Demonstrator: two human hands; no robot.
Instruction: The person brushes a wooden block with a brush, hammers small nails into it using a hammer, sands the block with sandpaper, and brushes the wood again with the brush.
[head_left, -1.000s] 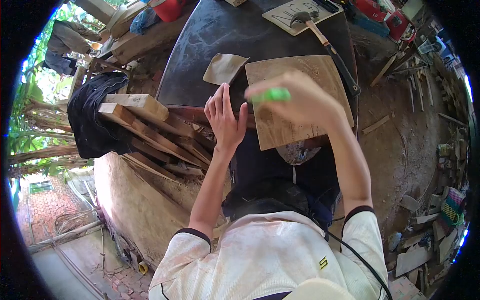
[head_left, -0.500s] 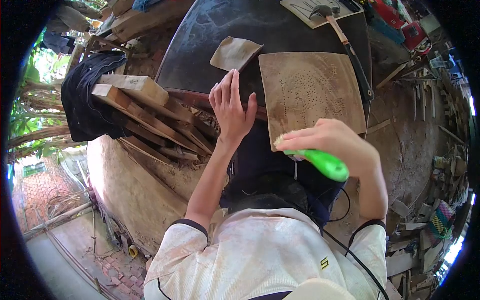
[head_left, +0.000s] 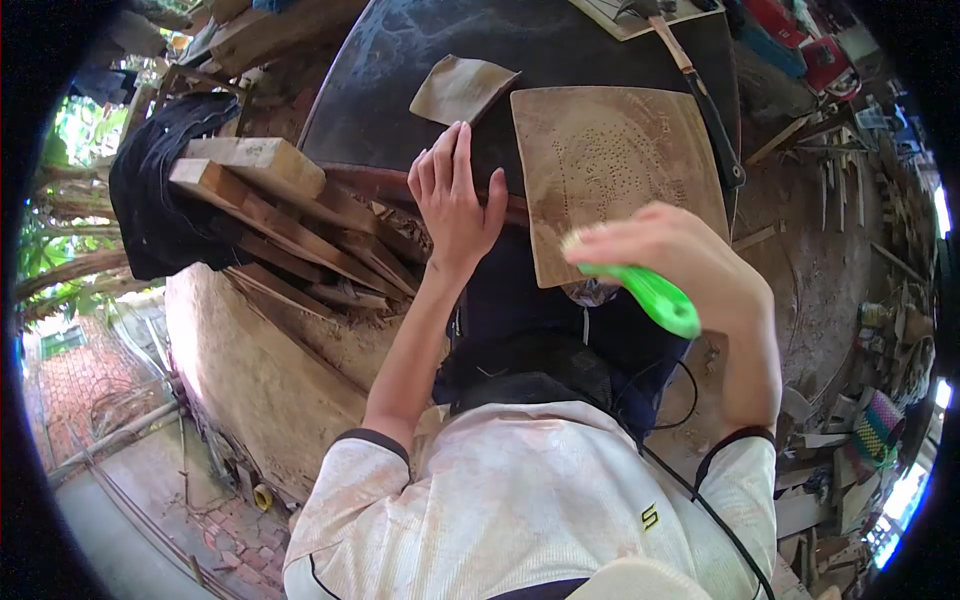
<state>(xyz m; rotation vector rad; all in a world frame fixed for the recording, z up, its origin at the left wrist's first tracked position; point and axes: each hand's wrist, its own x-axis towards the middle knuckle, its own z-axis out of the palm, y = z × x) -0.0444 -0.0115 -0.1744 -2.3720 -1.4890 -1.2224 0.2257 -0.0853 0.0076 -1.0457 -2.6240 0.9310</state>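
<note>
My right hand [head_left: 680, 255] is wrapped round a brush with a bright green handle [head_left: 655, 300]; pale bristles show past the fingertips, and the rest of its head is hidden under my fingers. It is over the near edge of a brown wooden board [head_left: 560, 230], whose face carries many small dots or holes. Whether the bristles touch the wood I cannot tell. My left hand [head_left: 458, 200] holds nothing, its fingers extended and thumb apart, at the table's front edge. Just beyond its fingertips lies a folded piece of sandpaper [head_left: 463, 88].
A hammer [head_left: 705, 105] lies along the right side of the dark table [head_left: 400, 60], its head near a framed sheet [head_left: 640, 15]. Wooden beams [head_left: 270, 200] with a black cloth [head_left: 170, 190] stand at left. A black cable [head_left: 700, 500] runs down my right side.
The brush and my right hand have shifted slightly up and right over the board's near edge. The whole view has tilted a little, moving the table things slightly up and left.
</note>
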